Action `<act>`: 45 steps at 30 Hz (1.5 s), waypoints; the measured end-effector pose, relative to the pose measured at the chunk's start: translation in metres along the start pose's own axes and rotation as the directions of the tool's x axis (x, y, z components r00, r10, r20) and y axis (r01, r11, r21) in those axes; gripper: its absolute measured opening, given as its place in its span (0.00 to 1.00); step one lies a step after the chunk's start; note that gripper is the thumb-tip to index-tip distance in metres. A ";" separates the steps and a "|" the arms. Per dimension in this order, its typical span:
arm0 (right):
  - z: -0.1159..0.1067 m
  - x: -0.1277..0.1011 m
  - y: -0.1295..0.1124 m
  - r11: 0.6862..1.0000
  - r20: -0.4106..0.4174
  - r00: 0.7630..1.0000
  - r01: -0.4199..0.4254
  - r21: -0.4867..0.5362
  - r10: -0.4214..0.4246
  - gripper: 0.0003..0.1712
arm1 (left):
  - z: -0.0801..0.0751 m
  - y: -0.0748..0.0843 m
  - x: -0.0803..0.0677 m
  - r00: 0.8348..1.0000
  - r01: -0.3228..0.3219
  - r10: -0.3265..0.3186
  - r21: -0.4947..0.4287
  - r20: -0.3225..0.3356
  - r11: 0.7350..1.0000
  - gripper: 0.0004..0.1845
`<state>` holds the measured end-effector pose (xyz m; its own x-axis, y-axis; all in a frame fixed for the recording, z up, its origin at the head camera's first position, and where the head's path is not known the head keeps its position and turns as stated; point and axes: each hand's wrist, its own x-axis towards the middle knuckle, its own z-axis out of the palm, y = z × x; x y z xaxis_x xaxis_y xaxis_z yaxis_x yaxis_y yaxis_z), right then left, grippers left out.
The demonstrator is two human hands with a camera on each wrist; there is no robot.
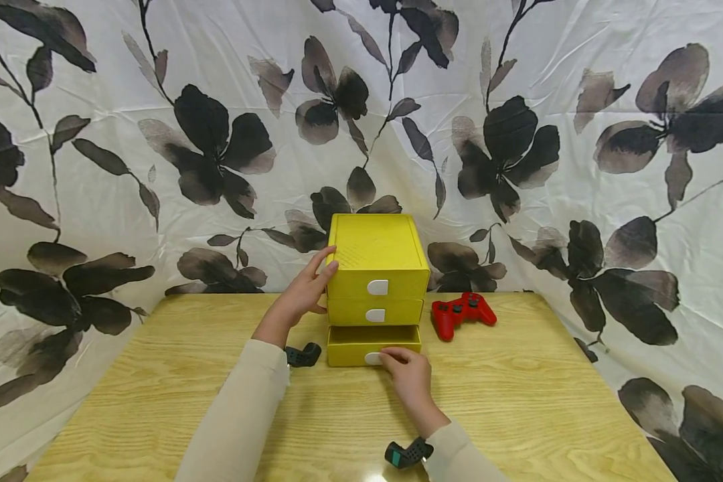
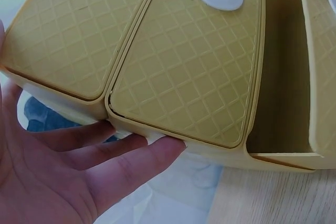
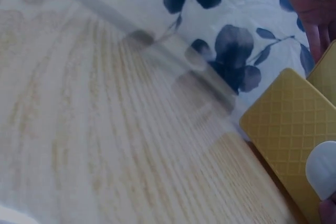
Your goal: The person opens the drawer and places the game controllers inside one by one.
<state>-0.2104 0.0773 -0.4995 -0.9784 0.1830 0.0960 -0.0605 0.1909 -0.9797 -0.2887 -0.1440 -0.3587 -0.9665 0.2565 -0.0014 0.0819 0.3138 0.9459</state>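
Note:
A yellow cabinet (image 1: 377,242) with three stacked drawers stands on the table, each front bearing a white tab. The bottom drawer (image 1: 346,350) is pulled partway out, and its visible inside shows bare yellow. At that drawer's white tab (image 1: 373,359), my right hand (image 1: 411,378) pinches with thumb and fingertips. My left hand (image 1: 301,292) rests against the cabinet's left side, fingers extended along it and thumb near the upper front edge. In the left wrist view, its fingertips (image 2: 170,149) touch the side wall beside the waffle-patterned middle drawer (image 2: 191,61).
A red game controller (image 1: 462,314) lies right of the cabinet. The light wood table (image 1: 518,402) meets a white floral cloth (image 1: 229,60) behind it and at both sides. Dark straps (image 1: 408,454) are worn at both wrists.

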 end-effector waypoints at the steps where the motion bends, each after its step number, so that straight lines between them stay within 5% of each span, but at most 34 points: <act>1: -0.001 -0.001 0.000 1.000 0.005 1.000 -0.006 0.003 0.006 0.07 | 0.000 0.000 0.000 1.000 0.000 0.000 0.001 0.001 1.000 0.34; 45: -0.016 -0.043 0.001 0.999 0.051 0.998 -0.031 0.016 0.030 0.10 | 0.001 0.002 0.000 0.999 0.032 -0.032 0.025 -0.020 0.999 0.35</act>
<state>-0.1655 0.0848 -0.5015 -0.9886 0.1391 0.0570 -0.0329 0.1698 -0.9849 -0.2883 -0.1426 -0.3575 -0.9734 0.2277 -0.0248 0.0567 0.3447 0.9370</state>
